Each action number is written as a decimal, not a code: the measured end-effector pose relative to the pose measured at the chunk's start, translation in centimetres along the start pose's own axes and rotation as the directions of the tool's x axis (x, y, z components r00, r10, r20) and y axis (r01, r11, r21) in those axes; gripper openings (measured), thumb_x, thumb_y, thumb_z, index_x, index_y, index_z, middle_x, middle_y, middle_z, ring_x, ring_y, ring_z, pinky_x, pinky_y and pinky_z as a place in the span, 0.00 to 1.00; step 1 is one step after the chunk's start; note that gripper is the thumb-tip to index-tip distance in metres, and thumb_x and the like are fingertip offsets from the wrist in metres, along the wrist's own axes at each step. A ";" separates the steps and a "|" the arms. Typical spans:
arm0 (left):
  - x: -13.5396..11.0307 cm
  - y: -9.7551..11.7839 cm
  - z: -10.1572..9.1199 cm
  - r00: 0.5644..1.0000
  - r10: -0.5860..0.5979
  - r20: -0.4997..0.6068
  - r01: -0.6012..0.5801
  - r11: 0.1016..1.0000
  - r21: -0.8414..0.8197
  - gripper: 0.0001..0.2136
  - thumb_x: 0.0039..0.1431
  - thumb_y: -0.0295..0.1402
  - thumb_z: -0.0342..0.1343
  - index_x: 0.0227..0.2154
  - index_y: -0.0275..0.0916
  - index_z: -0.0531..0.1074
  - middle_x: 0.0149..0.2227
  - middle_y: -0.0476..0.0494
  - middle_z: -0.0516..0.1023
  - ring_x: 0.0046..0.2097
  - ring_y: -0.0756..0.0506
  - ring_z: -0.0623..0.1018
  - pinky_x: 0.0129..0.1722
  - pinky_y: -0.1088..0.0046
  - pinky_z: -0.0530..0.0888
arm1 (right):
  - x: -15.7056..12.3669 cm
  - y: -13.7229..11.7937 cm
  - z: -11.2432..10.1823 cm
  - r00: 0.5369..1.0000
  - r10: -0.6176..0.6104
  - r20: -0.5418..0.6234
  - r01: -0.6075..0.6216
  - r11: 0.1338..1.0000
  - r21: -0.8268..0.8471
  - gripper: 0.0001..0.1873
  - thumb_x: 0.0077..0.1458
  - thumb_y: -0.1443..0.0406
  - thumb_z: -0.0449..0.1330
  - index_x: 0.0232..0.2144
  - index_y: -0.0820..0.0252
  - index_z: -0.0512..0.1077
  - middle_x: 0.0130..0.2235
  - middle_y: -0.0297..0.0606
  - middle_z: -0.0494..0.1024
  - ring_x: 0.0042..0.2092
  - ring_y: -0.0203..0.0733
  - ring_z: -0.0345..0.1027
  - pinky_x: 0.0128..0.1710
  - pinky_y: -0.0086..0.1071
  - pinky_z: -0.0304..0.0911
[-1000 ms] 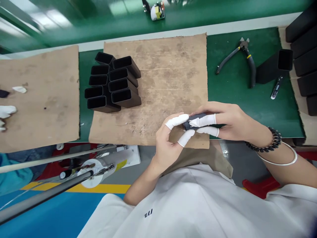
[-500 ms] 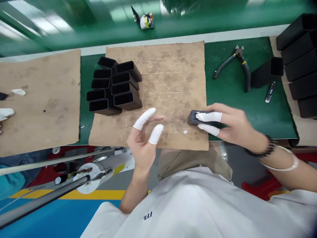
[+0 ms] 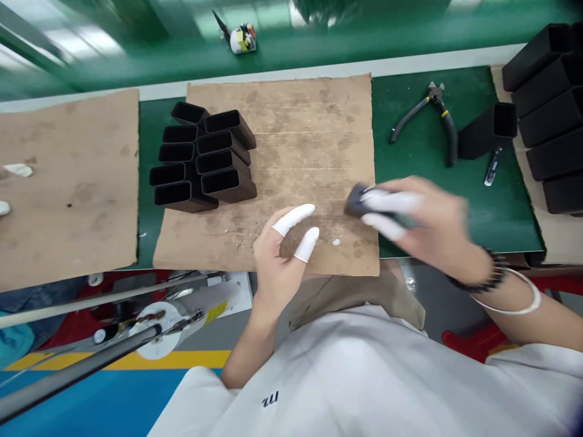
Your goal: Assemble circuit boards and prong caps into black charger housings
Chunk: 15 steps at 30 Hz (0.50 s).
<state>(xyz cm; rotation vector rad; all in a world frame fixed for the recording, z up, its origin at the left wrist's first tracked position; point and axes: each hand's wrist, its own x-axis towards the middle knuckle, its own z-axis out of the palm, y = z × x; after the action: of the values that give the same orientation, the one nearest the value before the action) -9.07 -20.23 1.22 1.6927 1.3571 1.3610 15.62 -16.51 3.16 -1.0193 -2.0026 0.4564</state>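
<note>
My right hand [image 3: 421,221], blurred by motion, grips a small black part [image 3: 356,200] between white finger cots, over the right edge of the middle cardboard sheet [image 3: 296,127]. My left hand [image 3: 282,255] hovers above the sheet's front edge with thumb and forefinger apart and nothing in them. A stack of black rectangular tubes [image 3: 203,161] lies at the sheet's left side.
Pliers [image 3: 437,118], one black tube [image 3: 487,130] and a small tool [image 3: 492,167] lie on the green mat [image 3: 423,176] to the right. More black tubes [image 3: 546,115] are piled at the far right. Another cardboard sheet [image 3: 68,182] lies at the left. A circuit board [image 3: 241,37] sits behind.
My hands came apart: the left let go of the black part and drew back to the left, then drifted right again. The right hand kept the part and lifted it slightly.
</note>
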 end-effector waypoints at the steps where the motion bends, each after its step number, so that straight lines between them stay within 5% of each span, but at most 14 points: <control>1: 0.0 0.0 0.1 1.000 -0.001 -0.004 0.000 1.000 -0.008 0.15 0.62 0.28 0.63 0.51 0.46 0.78 0.50 0.46 0.81 0.53 0.45 0.80 0.57 0.67 0.76 | -0.1 0.1 0.3 0.999 0.037 0.037 -0.038 0.999 0.012 0.12 0.59 0.64 0.66 0.46 0.48 0.79 0.48 0.38 0.83 0.47 0.50 0.79 0.47 0.45 0.76; 3: 0.0 0.0 0.3 1.000 -0.007 0.005 0.007 1.000 -0.025 0.17 0.61 0.29 0.64 0.53 0.45 0.77 0.51 0.45 0.81 0.54 0.45 0.80 0.59 0.65 0.75 | -0.2 0.2 0.9 0.981 0.169 0.094 -0.178 0.980 0.088 0.11 0.58 0.63 0.67 0.44 0.50 0.79 0.47 0.38 0.84 0.48 0.50 0.79 0.49 0.45 0.76; 5: 0.0 0.1 0.7 0.999 0.009 0.032 -0.008 0.999 -0.051 0.24 0.58 0.31 0.67 0.58 0.46 0.73 0.56 0.43 0.78 0.57 0.42 0.78 0.61 0.62 0.74 | 0.2 0.0 1.4 0.920 0.375 0.113 -0.391 0.872 0.293 0.12 0.56 0.61 0.69 0.43 0.52 0.78 0.48 0.37 0.84 0.49 0.49 0.79 0.51 0.45 0.76; 8: 0.0 0.5 1.8 0.995 0.063 0.073 -0.057 0.995 -0.086 0.39 0.52 0.37 0.72 0.65 0.47 0.63 0.64 0.37 0.71 0.64 0.36 0.73 0.66 0.54 0.70 | 1.1 -1.4 1.8 0.746 0.603 0.283 -0.604 0.436 0.667 0.12 0.58 0.58 0.66 0.43 0.54 0.76 0.47 0.36 0.84 0.46 0.45 0.81 0.49 0.42 0.78; 11: 0.3 1.4 3.0 0.993 0.114 0.016 -0.113 0.991 -0.077 0.37 0.51 0.38 0.72 0.63 0.45 0.64 0.62 0.37 0.72 0.64 0.35 0.73 0.64 0.54 0.72 | 1.6 -3.0 2.1 0.632 0.551 0.546 -0.680 0.055 0.731 0.10 0.61 0.57 0.62 0.40 0.57 0.76 0.44 0.39 0.84 0.43 0.43 0.81 0.49 0.39 0.79; 15: 0.8 2.2 3.8 0.987 0.119 -0.104 -0.127 0.989 -0.072 0.30 0.50 0.37 0.73 0.56 0.41 0.71 0.52 0.40 0.78 0.56 0.40 0.79 0.54 0.62 0.79 | 1.7 -3.3 2.5 0.577 0.499 0.647 -0.712 -0.081 0.697 0.12 0.61 0.55 0.62 0.39 0.57 0.76 0.40 0.40 0.85 0.39 0.43 0.81 0.42 0.37 0.79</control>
<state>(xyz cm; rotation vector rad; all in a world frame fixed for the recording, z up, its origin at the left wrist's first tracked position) -4.77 -19.64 2.25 1.6999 1.2532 1.5666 11.39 -17.08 4.60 -0.9686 -0.7337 2.0829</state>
